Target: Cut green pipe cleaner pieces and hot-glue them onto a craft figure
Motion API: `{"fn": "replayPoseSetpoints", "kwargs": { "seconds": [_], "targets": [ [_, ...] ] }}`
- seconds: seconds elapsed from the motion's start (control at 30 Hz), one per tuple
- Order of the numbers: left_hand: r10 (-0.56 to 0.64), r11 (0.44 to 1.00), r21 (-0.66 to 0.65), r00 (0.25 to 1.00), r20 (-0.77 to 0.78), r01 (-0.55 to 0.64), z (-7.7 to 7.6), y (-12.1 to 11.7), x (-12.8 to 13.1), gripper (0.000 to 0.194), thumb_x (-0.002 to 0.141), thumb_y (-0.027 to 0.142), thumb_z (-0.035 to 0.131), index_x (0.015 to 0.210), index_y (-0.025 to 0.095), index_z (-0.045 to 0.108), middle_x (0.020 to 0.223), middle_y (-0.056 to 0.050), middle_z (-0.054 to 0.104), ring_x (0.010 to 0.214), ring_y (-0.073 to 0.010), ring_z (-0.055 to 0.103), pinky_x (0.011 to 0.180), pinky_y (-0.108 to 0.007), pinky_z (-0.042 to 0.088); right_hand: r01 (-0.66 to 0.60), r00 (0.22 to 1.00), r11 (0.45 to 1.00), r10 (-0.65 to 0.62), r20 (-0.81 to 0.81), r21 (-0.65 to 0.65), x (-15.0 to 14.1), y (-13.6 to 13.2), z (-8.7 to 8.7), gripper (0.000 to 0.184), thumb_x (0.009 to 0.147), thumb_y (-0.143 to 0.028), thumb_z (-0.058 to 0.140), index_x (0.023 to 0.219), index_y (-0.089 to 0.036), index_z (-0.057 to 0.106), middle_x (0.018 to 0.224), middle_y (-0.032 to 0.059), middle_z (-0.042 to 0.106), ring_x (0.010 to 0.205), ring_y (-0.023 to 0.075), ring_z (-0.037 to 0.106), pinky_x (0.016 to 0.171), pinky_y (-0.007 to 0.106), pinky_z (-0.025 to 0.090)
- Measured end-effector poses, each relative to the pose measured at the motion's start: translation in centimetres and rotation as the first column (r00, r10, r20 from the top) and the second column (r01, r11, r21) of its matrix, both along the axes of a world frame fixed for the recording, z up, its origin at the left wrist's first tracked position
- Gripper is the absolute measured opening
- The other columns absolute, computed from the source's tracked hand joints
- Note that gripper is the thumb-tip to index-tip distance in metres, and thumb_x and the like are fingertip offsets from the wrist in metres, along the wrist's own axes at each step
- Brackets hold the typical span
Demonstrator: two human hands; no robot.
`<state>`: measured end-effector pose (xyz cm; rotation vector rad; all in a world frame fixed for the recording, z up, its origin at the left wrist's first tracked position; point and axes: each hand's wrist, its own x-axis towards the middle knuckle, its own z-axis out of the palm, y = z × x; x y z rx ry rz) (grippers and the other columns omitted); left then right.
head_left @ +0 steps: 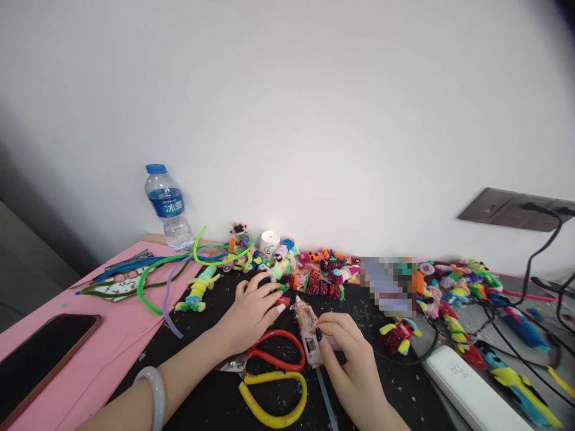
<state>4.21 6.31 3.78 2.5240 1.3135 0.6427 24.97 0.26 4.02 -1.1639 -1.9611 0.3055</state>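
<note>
My left hand [256, 311] reaches over the black mat with fingers extended and thumb apart. Its fingertips are near a pastel pipe-cleaner figure [281, 263] and a small red label [281, 302]; whether they touch is hard to tell. My right hand [345, 353] is closed at the side of a pale pink glue gun [309, 342], thumb and fingers against its body. The gun's nozzle points away from me, and a glue stick [326, 398] sticks out of its back. Scissors with red and yellow handles [274, 413] lie between my forearms.
Colourful pipe-cleaner figures line the wall. At left are a water bottle [166, 206], loose pipe cleaners [150, 293] and a phone [45, 359] on pink sheets. A white power bank [471, 389] and black cables [503, 341] lie right, below a wall socket [516, 209]. A paper cup [269, 241] stands behind.
</note>
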Motion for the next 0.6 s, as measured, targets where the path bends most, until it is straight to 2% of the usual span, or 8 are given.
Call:
{"fn": "replayPoseSetpoints", "kwargs": {
  "seconds": [0.1, 0.17, 0.23, 0.3, 0.43, 0.5, 0.6],
  "targets": [
    [0.020, 1.000, 0.023, 0.999, 0.027, -0.020, 0.0, 0.1, 0.0, 0.030, 0.090, 0.025, 0.038, 0.111, 0.023, 0.060, 0.119, -0.006, 0.058, 0.121, -0.0276, 0.034, 0.093, -0.051, 0.025, 0.006, 1.000, 1.000, -0.006, 0.006, 0.011, 0.1, -0.1, 0.0, 0.017, 0.082, -0.010, 0.043, 0.085, -0.019, 0.056, 0.090, 0.0088, 0.059, 0.086, 0.0214, 0.055, 0.071, 0.034, 0.048],
    [0.042, 0.997, 0.053, 0.994, 0.099, -0.047, 0.0, 0.2, -0.1, 0.029, 0.089, 0.023, 0.040, 0.110, 0.024, 0.060, 0.118, -0.006, 0.058, 0.119, -0.0269, 0.036, 0.094, -0.050, 0.026, 0.009, 1.000, 1.000, -0.010, 0.005, 0.013, 0.1, -0.1, 0.0, 0.017, 0.082, -0.010, 0.042, 0.085, -0.019, 0.056, 0.090, 0.0088, 0.059, 0.086, 0.0213, 0.055, 0.071, 0.034, 0.048],
    [0.057, 0.995, 0.065, 0.969, 0.238, -0.075, -0.1, 0.1, -0.1, 0.028, 0.088, 0.021, 0.042, 0.107, 0.022, 0.062, 0.115, -0.007, 0.060, 0.116, -0.0252, 0.041, 0.095, -0.047, 0.030, 0.014, 1.000, 1.000, -0.014, 0.001, 0.016, 0.2, -0.1, 0.0, 0.017, 0.083, -0.010, 0.042, 0.085, -0.019, 0.056, 0.091, 0.0086, 0.059, 0.086, 0.0211, 0.055, 0.071, 0.033, 0.048],
    [0.071, 0.996, 0.024, 0.909, 0.411, -0.089, -0.1, -0.2, -0.2, 0.025, 0.087, 0.021, 0.045, 0.101, 0.020, 0.065, 0.110, -0.007, 0.062, 0.107, -0.0222, 0.050, 0.094, -0.040, 0.037, 0.018, 1.000, 1.000, -0.018, -0.004, 0.019, 0.3, 0.0, 0.0, 0.016, 0.083, -0.010, 0.042, 0.086, -0.019, 0.056, 0.091, 0.0083, 0.059, 0.086, 0.0209, 0.055, 0.072, 0.034, 0.047],
    [0.211, 0.974, -0.205, 0.724, 0.656, -0.097, -0.1, -1.3, 0.0, 0.015, 0.081, 0.023, 0.055, 0.085, 0.018, 0.068, 0.099, -0.006, 0.067, 0.094, -0.0194, 0.060, 0.086, -0.030, 0.046, 0.006, 1.000, 1.000, -0.006, -0.018, -0.003, 0.3, 0.0, 0.0, 0.017, 0.083, -0.009, 0.043, 0.086, -0.019, 0.056, 0.091, 0.0082, 0.058, 0.087, 0.0205, 0.054, 0.072, 0.033, 0.047],
    [0.318, 0.932, -0.354, 0.650, 0.691, -0.080, 0.0, -2.0, 0.3, 0.013, 0.077, 0.025, 0.058, 0.082, 0.017, 0.068, 0.094, -0.005, 0.068, 0.090, -0.0198, 0.061, 0.081, -0.028, 0.049, -0.005, 1.000, 1.000, 0.005, -0.023, -0.014, 0.2, -0.1, 0.2, 0.017, 0.082, -0.009, 0.043, 0.086, -0.019, 0.056, 0.092, 0.0083, 0.058, 0.087, 0.0207, 0.054, 0.072, 0.033, 0.047],
    [0.463, 0.835, -0.549, 0.574, 0.675, -0.028, 0.2, -2.9, 0.9, 0.014, 0.072, 0.027, 0.063, 0.079, 0.015, 0.067, 0.083, -0.005, 0.070, 0.079, -0.0197, 0.064, 0.072, -0.027, 0.051, -0.033, 0.999, 0.999, 0.032, -0.002, -0.027, 0.0, -0.3, 0.3, 0.018, 0.082, -0.010, 0.044, 0.087, -0.020, 0.058, 0.093, 0.0082, 0.058, 0.088, 0.0213, 0.055, 0.073, 0.035, 0.047]
  ]
}}
